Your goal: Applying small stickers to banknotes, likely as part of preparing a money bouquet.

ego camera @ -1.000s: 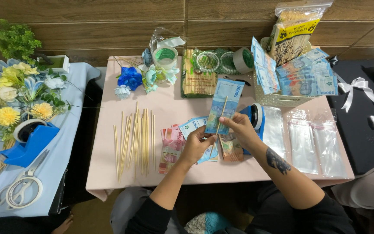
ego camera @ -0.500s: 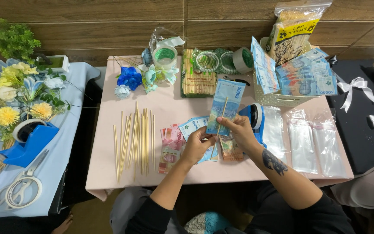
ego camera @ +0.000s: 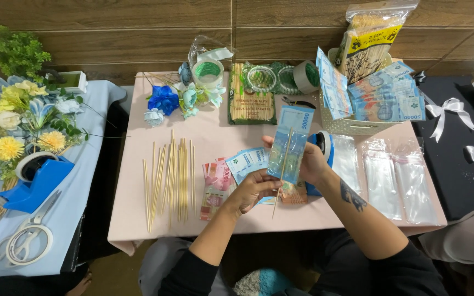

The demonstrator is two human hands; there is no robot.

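Pink table [ego camera: 215,142]: both hands raised, apparently pinching sleeved blue banknote [ego camera: 291,143].

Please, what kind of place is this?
Probably a craft table at home or in a small shop, for making gift bouquets. The pink table holds wooden sticks, artificial flowers and banknotes; the hands hold a sleeved blue banknote on a stick.

A blue paper banknote inside a clear plastic sleeve [ego camera: 291,142] stands upright and slightly tilted above the pink table, pinched at its lower edge. A thin pale wooden skewer [ego camera: 283,170] runs lengthwise along its middle, the lower end sticking out below. A loose fan of blue banknotes [ego camera: 246,160] lies flat just left of it
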